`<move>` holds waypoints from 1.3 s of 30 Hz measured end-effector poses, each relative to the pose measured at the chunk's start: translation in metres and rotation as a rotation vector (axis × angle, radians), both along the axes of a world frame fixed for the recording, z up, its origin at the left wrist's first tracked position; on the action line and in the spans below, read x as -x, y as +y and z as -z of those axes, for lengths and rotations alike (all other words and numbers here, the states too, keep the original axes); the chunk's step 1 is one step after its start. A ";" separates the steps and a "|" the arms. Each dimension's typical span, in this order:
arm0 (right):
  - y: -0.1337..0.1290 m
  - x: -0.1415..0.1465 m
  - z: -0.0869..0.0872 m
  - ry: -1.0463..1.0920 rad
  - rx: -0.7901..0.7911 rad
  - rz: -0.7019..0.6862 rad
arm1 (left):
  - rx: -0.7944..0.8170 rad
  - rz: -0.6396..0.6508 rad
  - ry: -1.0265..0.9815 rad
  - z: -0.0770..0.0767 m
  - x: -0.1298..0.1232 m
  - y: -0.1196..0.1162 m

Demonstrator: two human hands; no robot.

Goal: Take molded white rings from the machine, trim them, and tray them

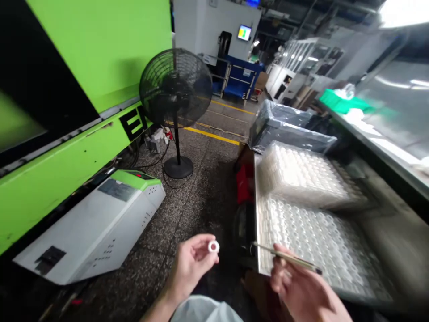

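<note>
Pinched between the thumb and fingers of my left hand is a small white ring-shaped part, its round hole facing me. My right hand is closed around a thin pen-shaped tool with a slender tip that points left toward the ring. A gap separates the tip from the ring. Just beyond my right hand lies a clear plastic tray with rows of round pockets; blur hides what they hold. Behind it rises a stack of similar trays.
A black pedestal fan stands ahead on the speckled floor. On the left are a large green machine and a low grey-and-green unit. Plastic-lined boxes sit behind the trays, and a long bench runs along the right.
</note>
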State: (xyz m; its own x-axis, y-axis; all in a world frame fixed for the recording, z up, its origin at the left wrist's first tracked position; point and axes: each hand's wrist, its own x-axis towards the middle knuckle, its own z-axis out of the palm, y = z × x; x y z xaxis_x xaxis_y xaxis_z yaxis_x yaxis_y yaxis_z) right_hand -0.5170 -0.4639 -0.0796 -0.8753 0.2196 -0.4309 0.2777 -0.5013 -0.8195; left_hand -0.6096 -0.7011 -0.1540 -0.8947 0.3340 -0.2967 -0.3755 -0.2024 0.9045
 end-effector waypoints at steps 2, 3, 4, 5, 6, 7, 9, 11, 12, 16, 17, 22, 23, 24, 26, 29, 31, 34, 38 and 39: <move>-0.006 0.010 -0.019 0.098 -0.088 0.101 | 0.016 0.071 0.086 -0.027 0.029 -0.006; -0.007 0.011 -0.026 0.142 -0.107 0.167 | 0.023 0.110 0.127 -0.040 0.040 -0.005; -0.007 0.010 -0.032 0.188 -0.110 0.232 | 0.028 0.151 0.166 -0.051 0.048 -0.002; -0.006 0.007 -0.036 0.245 -0.111 0.294 | 0.031 0.193 0.204 -0.062 0.055 0.003; -0.005 0.004 -0.040 0.299 -0.115 0.335 | 0.030 0.235 0.234 -0.071 0.059 0.009; -0.004 -0.001 -0.042 0.338 -0.123 0.347 | 0.027 0.276 0.258 -0.079 0.062 0.016; -0.003 -0.011 -0.045 0.348 -0.135 0.334 | 0.018 0.355 0.300 -0.091 0.063 0.030; -0.004 -0.022 -0.047 0.315 -0.143 0.360 | 0.030 0.432 0.360 -0.099 0.061 0.043; -0.005 -0.028 -0.048 0.287 -0.145 0.401 | 0.043 0.471 0.402 -0.101 0.060 0.050; -0.005 -0.050 -0.058 0.240 -0.202 0.557 | 0.094 0.618 0.626 -0.105 0.050 0.078; -0.003 -0.056 -0.062 0.248 -0.241 0.572 | 0.101 0.646 0.681 -0.105 0.047 0.086; 0.016 -0.092 -0.071 0.231 -0.335 0.578 | 0.073 0.759 0.767 -0.109 0.022 0.131; 0.023 -0.101 -0.070 0.229 -0.328 0.590 | 0.065 0.777 0.736 -0.110 0.015 0.140; 0.029 -0.110 -0.068 0.230 -0.321 0.604 | 0.058 0.794 0.695 -0.111 0.008 0.150; 0.045 -0.128 -0.065 0.240 -0.308 0.620 | 0.043 0.822 0.600 -0.114 -0.008 0.169; 0.074 -0.158 -0.057 0.258 -0.295 0.642 | 0.036 0.844 0.475 -0.117 -0.036 0.202; 0.096 -0.178 -0.051 0.255 -0.325 0.672 | 0.035 0.853 0.420 -0.118 -0.056 0.224; 0.133 -0.208 -0.037 0.303 -0.459 0.676 | 0.044 0.869 0.388 -0.117 -0.084 0.256; 0.177 -0.238 -0.017 0.419 -0.579 0.756 | 0.064 0.883 0.440 -0.115 -0.114 0.293; 0.184 -0.244 -0.012 0.402 -0.575 0.792 | 0.063 0.884 0.464 -0.114 -0.119 0.301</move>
State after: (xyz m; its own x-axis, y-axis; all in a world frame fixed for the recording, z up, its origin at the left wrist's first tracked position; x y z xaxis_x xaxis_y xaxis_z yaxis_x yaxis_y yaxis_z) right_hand -0.2732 -0.2801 -0.0673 -0.4484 0.8690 0.2090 -0.3034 0.0720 -0.9501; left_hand -0.4907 -0.4004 -0.0397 -0.3639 0.9312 -0.0207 0.0252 0.0321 0.9992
